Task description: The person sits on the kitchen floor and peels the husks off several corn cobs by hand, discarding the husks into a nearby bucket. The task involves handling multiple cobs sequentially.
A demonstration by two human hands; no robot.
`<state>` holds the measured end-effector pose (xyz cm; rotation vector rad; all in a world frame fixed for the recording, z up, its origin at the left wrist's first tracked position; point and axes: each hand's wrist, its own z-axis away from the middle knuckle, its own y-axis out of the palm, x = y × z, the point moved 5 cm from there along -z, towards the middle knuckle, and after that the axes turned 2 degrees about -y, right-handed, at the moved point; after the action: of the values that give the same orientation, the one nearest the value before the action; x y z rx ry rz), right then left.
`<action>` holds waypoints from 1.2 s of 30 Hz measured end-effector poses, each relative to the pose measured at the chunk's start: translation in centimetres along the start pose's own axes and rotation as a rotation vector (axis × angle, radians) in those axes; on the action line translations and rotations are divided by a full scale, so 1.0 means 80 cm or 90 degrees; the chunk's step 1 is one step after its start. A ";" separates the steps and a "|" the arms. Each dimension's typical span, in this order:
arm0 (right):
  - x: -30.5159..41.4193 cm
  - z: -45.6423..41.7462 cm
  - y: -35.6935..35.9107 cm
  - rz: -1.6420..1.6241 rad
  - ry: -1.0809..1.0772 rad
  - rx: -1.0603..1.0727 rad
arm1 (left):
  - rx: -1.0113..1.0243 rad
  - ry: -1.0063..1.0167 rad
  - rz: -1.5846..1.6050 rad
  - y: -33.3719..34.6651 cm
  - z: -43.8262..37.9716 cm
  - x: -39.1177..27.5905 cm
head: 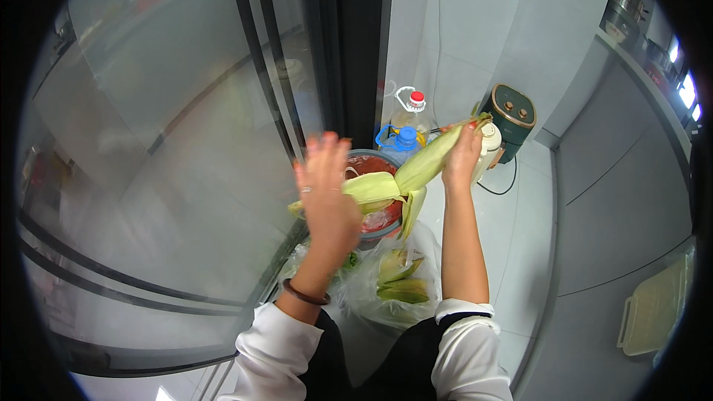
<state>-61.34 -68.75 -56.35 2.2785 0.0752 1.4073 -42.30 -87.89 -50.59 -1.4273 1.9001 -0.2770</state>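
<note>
An ear of corn in its pale green husk slants across the view. My right hand grips its upper end, near the stalk. A peeled-back husk leaf reaches left from the ear's lower end and passes behind my left hand. That hand is motion-blurred, its fingers stretched upward; its thumb is hidden, so a hold on the leaf cannot be made out. Another loose husk leaf hangs down from the ear. Below is a grey bin with a red plastic liner, partly covered by the leaf and hand.
A clear plastic bag with husked corn lies between my legs. Behind the bin stand a red-capped bottle and a blue-capped jug. A cream kettle and green air fryer are beyond. Glass panels border the left, grey cabinets the right.
</note>
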 end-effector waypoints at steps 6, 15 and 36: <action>0.043 0.042 0.056 0.058 -0.053 0.126 | 0.130 0.021 0.277 0.066 0.003 -0.021; 0.095 0.100 0.110 -0.043 -0.030 0.427 | 0.152 -0.163 0.549 0.101 -0.007 0.015; -0.036 0.163 0.077 0.245 0.213 0.799 | -0.013 -0.418 0.939 0.088 -0.008 0.076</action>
<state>-52.65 -79.66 -61.07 3.0373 0.8889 2.3793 -48.66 -90.98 -56.72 0.1642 1.8355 0.8020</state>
